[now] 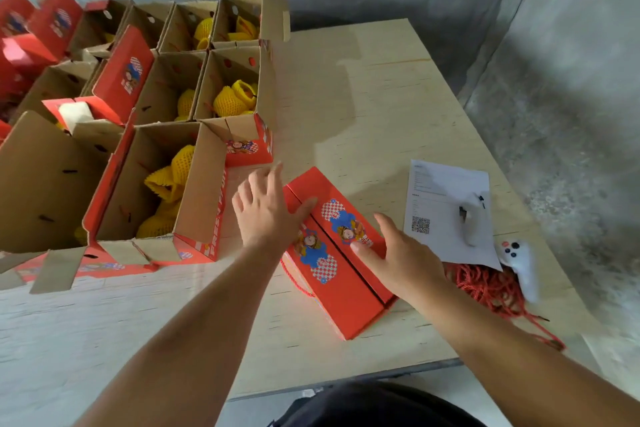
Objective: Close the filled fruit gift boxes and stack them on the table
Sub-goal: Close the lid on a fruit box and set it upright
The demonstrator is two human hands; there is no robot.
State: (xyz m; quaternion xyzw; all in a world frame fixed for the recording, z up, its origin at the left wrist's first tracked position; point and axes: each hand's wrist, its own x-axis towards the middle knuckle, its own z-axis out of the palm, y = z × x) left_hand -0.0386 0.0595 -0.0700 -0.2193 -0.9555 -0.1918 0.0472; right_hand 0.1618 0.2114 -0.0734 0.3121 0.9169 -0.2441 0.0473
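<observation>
With the left hand (pixel 266 215) and right hand (pixel 398 253) both spread flat on the closed red box (pixel 336 253), press its 2 flaps evenly before lifting it off the surface (pixel 363 97).

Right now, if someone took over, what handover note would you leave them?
Left hand: open, fingers straight, thumb on the closed red box.
Right hand: open, fingers on the same box's top.
Done: that one box is closed, lying on the table.
Left: open filled boxes at the left, holding yellow-netted fruit, need closing; nothing is stacked yet.
</observation>
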